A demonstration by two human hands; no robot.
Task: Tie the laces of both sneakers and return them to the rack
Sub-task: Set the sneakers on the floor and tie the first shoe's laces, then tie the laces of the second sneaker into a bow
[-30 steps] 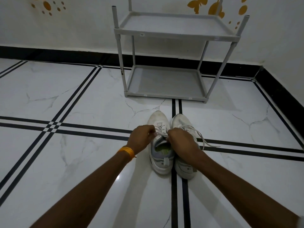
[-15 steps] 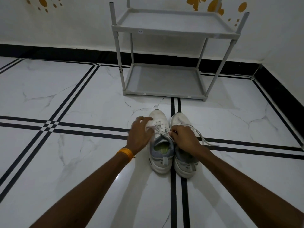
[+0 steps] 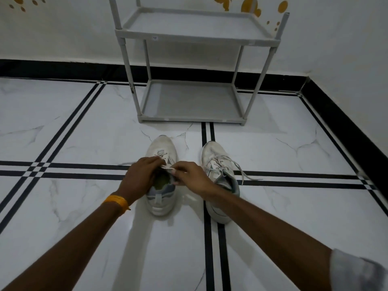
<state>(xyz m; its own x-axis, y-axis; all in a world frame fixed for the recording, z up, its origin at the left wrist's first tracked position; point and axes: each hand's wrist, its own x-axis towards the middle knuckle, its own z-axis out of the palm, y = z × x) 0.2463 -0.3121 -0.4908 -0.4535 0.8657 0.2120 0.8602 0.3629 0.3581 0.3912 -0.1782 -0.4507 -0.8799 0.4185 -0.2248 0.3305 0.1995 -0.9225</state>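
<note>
A grey two-tier plastic shoe rack (image 3: pixel 195 36) stands against the white wall; both of its shelves hold nothing. In front of it, on the white marble floor with black inlay lines (image 3: pixel 73 127), stand two white lace-up sneakers, toes toward the rack. Left sneaker (image 3: pixel 161 177): both hands meet over its tongue. The left hand (image 3: pixel 140 175), an orange band (image 3: pixel 116 201) at its wrist, pinches one white lace (image 3: pixel 167 167); the right hand (image 3: pixel 190 175) pinches the same lace between thumb and fingertips. Right sneaker (image 3: pixel 218 177): apart from its mate, laces loose and trailing onto the floor.
</note>
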